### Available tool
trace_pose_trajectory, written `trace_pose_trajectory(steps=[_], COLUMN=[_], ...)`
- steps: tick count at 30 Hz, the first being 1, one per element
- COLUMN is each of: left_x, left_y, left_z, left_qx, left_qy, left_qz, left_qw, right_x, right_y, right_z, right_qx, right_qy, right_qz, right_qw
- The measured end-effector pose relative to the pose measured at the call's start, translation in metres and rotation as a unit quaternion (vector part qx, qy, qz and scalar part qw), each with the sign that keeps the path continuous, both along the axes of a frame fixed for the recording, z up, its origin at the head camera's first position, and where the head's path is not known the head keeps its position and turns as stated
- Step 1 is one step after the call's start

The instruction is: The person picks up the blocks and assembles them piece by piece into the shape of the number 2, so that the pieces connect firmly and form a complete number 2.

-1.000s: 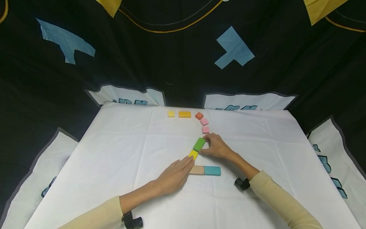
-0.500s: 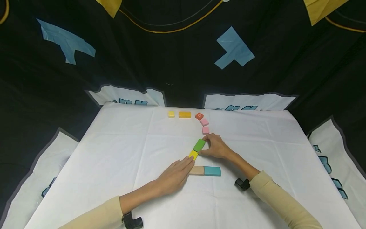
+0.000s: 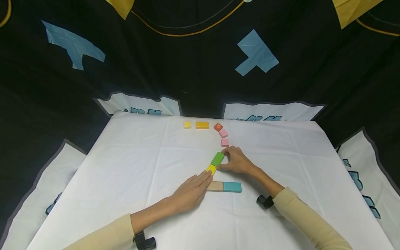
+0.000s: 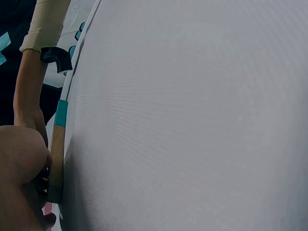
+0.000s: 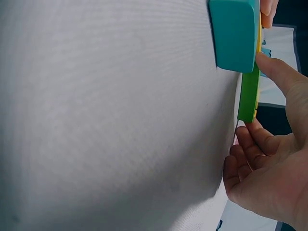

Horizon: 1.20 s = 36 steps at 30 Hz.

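Observation:
A green block lies slanted on the white table, end to end with a yellow block. My right hand holds the green block, index finger at its far end and thumb near the joint with the yellow one. The fingers of my left hand lie straight, their tips resting on the yellow block and hiding its lower end. Just below, a tan block joins a teal block in a level row. In the left wrist view that row ends in a dark block, which the left hand covers from above.
Beyond the hands, a curved line of blocks runs toward the far edge: two pink blocks, the nearer pink block close to the right fingers, then a red block, an orange block and a small yellow block. A black curtain hangs behind.
The green block has shifted very slightly toward me, up against the yellow block. Both hands stay in nearly the same place.

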State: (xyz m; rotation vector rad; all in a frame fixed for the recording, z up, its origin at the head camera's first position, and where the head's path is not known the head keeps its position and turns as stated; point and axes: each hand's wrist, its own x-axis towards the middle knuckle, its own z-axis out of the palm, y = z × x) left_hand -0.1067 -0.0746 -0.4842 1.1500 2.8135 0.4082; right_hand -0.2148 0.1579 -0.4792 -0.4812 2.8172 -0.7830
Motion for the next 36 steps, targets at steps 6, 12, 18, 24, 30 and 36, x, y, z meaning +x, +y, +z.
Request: trace_pose_trajectory(steps=[6,12,18,24,30,36], left_x=[0.0,0.0,0.0,0.0,0.0,0.001], left_y=[0.0,0.0,0.0,0.0,-0.001,-0.001], left_z=[0.001,0.0,-0.001,-0.002,0.0,0.0], left_qx=[-0.001,-0.003,0.0,0.006,0.007,0.013], left_qy=[0.0,0.006,0.01,0.015,0.011,0.014], left_qz=[0.0,-0.002,-0.003,-0.005,-0.002,-0.005], left_qw=[1.0,1.0,0.9999,0.9999,0.9999,0.9998], right_x=[0.001,0.002,0.0,-0.006,-0.019,-0.031], right_y=[0.0,-0.001,0.0,0.005,0.017,0.025], right_z=[0.0,0.002,0.003,0.002,-0.001,-0.007], right_qx=[-0.004,-0.005,-0.01,-0.082,-0.152,-0.185], right_qy=[-0.001,0.0,-0.007,-0.023,-0.029,-0.048], right_qz=[-0.004,-0.002,0.0,-0.034,-0.085,-0.136], right_qw=[1.0,1.0,0.9999,0.9957,0.9843,0.972])
